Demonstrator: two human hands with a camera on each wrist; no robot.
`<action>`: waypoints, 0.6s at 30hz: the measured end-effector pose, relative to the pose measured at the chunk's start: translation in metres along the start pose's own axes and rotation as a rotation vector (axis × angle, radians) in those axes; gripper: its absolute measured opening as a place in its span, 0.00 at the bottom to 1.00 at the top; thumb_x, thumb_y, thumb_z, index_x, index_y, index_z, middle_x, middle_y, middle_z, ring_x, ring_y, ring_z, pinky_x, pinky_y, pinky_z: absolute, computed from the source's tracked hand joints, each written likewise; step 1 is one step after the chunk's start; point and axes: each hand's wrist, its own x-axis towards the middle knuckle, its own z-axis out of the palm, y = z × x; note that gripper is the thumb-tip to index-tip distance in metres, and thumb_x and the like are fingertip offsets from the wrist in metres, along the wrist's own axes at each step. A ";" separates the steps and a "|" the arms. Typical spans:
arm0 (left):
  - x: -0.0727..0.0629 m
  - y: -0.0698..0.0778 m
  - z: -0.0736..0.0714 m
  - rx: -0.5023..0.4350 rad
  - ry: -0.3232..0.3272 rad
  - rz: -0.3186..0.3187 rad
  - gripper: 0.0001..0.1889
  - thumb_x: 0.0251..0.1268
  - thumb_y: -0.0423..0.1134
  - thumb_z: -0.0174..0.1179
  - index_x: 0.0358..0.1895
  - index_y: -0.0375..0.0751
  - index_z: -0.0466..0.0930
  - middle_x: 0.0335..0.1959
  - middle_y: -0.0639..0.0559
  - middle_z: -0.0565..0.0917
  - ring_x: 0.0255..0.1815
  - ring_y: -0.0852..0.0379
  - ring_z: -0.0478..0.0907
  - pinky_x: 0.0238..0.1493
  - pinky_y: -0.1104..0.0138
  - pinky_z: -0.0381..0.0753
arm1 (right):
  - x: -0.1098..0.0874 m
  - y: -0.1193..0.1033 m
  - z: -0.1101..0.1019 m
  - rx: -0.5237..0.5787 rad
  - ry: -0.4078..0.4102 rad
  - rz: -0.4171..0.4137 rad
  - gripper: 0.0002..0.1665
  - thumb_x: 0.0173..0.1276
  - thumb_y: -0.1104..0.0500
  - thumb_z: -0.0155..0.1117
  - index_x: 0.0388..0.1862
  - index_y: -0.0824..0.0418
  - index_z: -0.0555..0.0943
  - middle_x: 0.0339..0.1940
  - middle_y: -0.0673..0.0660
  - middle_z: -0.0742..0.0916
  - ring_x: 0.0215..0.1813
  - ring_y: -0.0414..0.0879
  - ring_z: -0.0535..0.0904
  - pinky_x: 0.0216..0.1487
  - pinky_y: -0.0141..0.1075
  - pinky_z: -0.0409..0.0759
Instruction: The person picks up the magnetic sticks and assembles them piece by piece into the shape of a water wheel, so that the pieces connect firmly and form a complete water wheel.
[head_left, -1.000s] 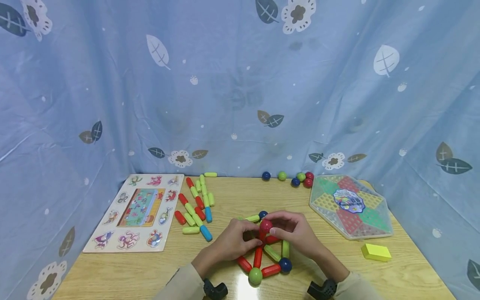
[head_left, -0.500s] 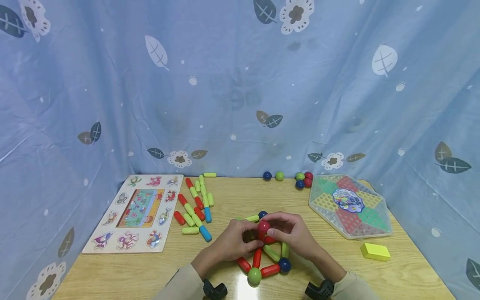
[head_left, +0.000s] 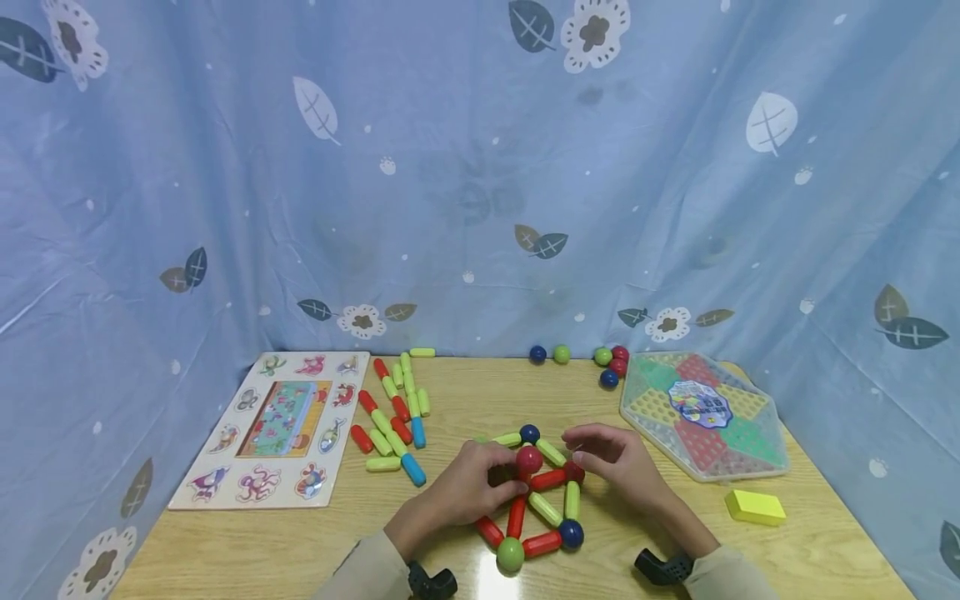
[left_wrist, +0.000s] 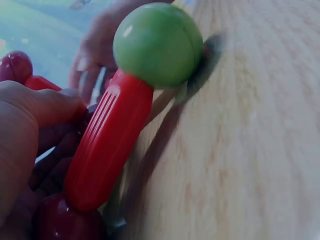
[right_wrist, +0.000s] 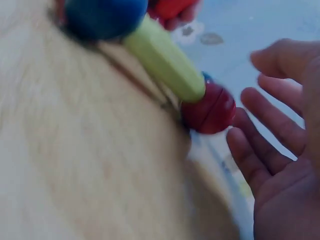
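A build of magnetic rods and balls lies on the table, with a green ball (head_left: 511, 554) nearest me and a blue ball (head_left: 571, 534) to its right. My left hand (head_left: 468, 483) pinches a red rod near the middle; a red ball (head_left: 528, 460) tops it. In the left wrist view, another red rod (left_wrist: 107, 142) runs between the green ball and a dark red ball (left_wrist: 70, 220). My right hand (head_left: 618, 467) holds nothing. Its fingers are spread loosely beside the build's right-hand red ball (right_wrist: 209, 108), which joins a light green rod (right_wrist: 165, 60).
Several loose red, green and blue rods (head_left: 386, 421) lie left of the build. A sea-animal puzzle board (head_left: 187, 492) is farther left. Loose balls (head_left: 561, 354) sit along the back edge. On the right are a hexagonal game box (head_left: 705, 408) and a yellow block (head_left: 754, 507).
My right hand has left the upright red ball and moved right, uncovering the build's right side. My left hand keeps its pinch. A loose blue ball at the back has rolled right and nearer.
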 end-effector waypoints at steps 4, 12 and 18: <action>-0.001 0.001 -0.004 0.034 0.020 -0.002 0.08 0.75 0.40 0.72 0.52 0.49 0.92 0.44 0.65 0.90 0.43 0.70 0.80 0.49 0.72 0.81 | 0.000 0.009 0.003 -0.087 -0.044 -0.003 0.18 0.76 0.66 0.72 0.63 0.65 0.87 0.59 0.66 0.91 0.57 0.42 0.90 0.57 0.32 0.88; -0.003 -0.002 -0.010 0.054 0.105 -0.025 0.07 0.75 0.38 0.73 0.51 0.45 0.92 0.42 0.61 0.91 0.41 0.66 0.81 0.47 0.71 0.82 | 0.018 0.012 0.016 -0.262 -0.022 -0.043 0.14 0.76 0.59 0.75 0.59 0.54 0.90 0.56 0.52 0.93 0.57 0.41 0.88 0.57 0.31 0.86; 0.000 -0.003 -0.008 0.041 0.119 -0.014 0.09 0.74 0.37 0.73 0.52 0.42 0.92 0.45 0.57 0.92 0.43 0.68 0.81 0.49 0.67 0.87 | 0.015 0.015 0.014 -0.299 -0.005 -0.050 0.12 0.75 0.61 0.76 0.55 0.54 0.91 0.54 0.51 0.93 0.56 0.43 0.89 0.58 0.33 0.87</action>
